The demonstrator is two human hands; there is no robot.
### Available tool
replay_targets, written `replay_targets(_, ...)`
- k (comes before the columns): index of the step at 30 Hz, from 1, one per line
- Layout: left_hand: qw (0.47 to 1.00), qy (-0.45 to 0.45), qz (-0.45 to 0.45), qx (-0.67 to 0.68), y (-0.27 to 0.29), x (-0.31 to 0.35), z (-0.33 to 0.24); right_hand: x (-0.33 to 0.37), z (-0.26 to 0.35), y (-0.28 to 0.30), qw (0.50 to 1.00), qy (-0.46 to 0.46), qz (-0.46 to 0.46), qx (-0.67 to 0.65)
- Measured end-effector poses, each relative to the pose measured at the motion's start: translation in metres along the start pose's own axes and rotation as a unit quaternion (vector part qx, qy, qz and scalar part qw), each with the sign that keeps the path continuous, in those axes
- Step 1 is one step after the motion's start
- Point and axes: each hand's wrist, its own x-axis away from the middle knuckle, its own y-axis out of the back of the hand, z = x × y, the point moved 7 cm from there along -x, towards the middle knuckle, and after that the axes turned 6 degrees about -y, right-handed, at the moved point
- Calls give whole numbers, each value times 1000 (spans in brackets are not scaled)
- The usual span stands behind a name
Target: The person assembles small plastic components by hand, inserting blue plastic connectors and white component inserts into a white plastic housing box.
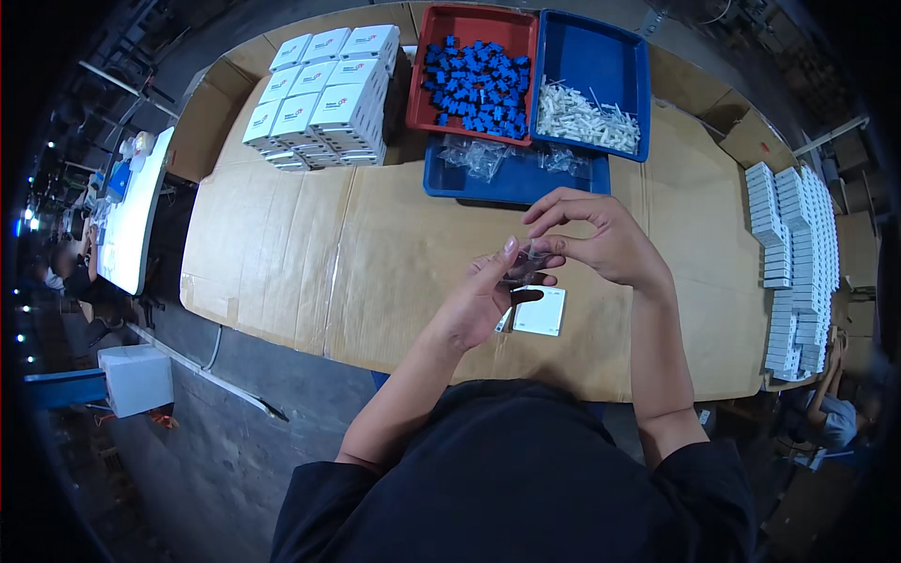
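Above the cardboard-covered table, my left hand [477, 298] has its thumb and fingers closed round a small clear plastic bag [527, 263]. What the bag contains, if anything, is too small to make out. My right hand [605, 239] pinches the bag's upper right edge between thumb and forefinger, its other fingers raised and curved. Under the hands lies a flat white square plate [542, 313], partly hidden by the left fingers. A narrow white piece shows beside its left edge.
White boxes [324, 94] are stacked at the far left. A red tray [413, 117] holds blue plastic parts, and a blue tray [591, 38] white plugs. Clear bags lie in a lower blue tray [488, 194]. White pieces [798, 253] stand stacked right. Other people work at both sides.
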Motion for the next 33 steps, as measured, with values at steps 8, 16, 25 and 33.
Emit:
replay_targets(8, 999, -1, 3, 54, 16, -5, 13, -10, -2, -19, 988, -9, 130, 85)
replay_targets(16, 996, 27, 1, 81, 11, 0, 17, 7, -10, -31, 983, -50, 178, -9)
replay_targets(25, 997, 36, -6, 67, 17, 3, 31, 23, 0, -24, 976, -13, 57, 210)
replay_targets(33, 995, 55, 17, 83, 14, -4, 39, 23, -30, -28, 990, -91, 106, 26)
